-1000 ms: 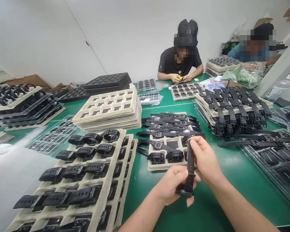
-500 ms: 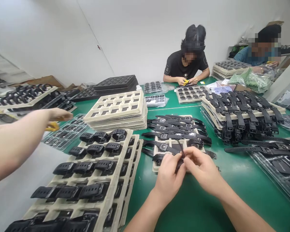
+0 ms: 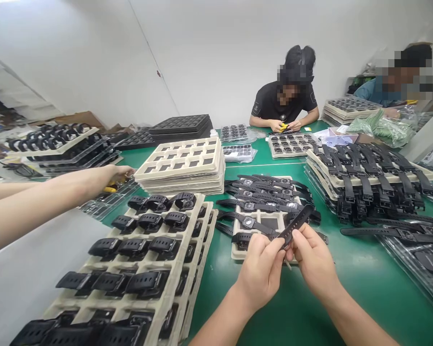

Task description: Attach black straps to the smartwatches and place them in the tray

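Above the green table [image 3: 346, 288], just in front of the small pulp tray [image 3: 238, 252], the left hand [image 3: 261, 269] and right hand [image 3: 312, 259] both pinched one black watch strap [image 3: 295, 225], tilted up to the right. Left of that tray lay a large tray [image 3: 159, 307] of buckled watches; beyond it, a co-worker's forearm [image 3: 57, 194] reached.

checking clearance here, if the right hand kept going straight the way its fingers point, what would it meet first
Probably the left hand: the right hand points left along the black watch strap both pinch, and their fingertips nearly touch. Depth is hard to judge.
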`<state>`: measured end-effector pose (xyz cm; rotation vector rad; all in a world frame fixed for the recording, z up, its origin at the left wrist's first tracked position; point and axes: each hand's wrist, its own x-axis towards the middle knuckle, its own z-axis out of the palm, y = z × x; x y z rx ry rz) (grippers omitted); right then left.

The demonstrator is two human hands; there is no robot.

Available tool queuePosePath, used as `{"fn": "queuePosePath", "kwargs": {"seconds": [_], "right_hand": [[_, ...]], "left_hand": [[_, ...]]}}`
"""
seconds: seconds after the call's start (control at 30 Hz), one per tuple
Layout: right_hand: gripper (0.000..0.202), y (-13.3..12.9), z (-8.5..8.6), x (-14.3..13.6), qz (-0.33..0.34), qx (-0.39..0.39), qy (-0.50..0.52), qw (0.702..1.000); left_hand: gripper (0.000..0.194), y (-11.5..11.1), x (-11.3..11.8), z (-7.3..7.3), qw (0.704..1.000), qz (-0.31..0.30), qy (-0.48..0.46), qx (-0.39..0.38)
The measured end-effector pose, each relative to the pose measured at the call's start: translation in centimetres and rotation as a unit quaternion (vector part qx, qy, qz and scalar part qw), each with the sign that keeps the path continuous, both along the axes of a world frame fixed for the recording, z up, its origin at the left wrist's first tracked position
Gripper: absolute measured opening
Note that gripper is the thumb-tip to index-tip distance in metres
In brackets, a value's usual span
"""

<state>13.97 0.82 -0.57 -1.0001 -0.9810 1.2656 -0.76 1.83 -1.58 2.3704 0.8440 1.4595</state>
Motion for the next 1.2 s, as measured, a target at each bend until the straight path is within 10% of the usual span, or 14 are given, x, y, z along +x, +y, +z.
{"fn": "queuePosePath", "kwargs": {"seconds": [0.17,0.3,0.47,0.73,1.0,1.2], "right_hand": [[0.032,-0.3,0.1,0.0,-0.036,0.056,-0.112,0.992],[0.021,-0.3,0.0,0.2,-0.005,0.167,-0.255,0.952],[0.033,-0.6,-0.5,-0.2,0.061,0.147,-0.274,0.948],[0.045,-1.7,0.5,-0.7,0.032,0.123,-0.304,0.944],[0.018,-1.4,1.5,-0.8,0.118,0.059,-0.22,0.967],[0.021,-0.5,0.3,-0.2,0.001,0.039,-0.087,0.995]], "left_hand": [[0.032,0.0,0.0,0.1,0.999,0.035,-0.024,-0.003],[0.024,-0.3,0.0,0.6,0.985,0.031,-0.081,-0.15],[0.026,-0.5,0.1,0.7,0.899,0.004,-0.274,-0.343],[0.044,-0.3,0.2,1.1,0.814,-0.028,-0.392,-0.427],[0.052,-0.7,-0.1,0.5,0.819,-0.16,-0.297,-0.465],[0.051,0.0,-0.7,1.0,0.865,-0.14,-0.265,-0.401]]}}
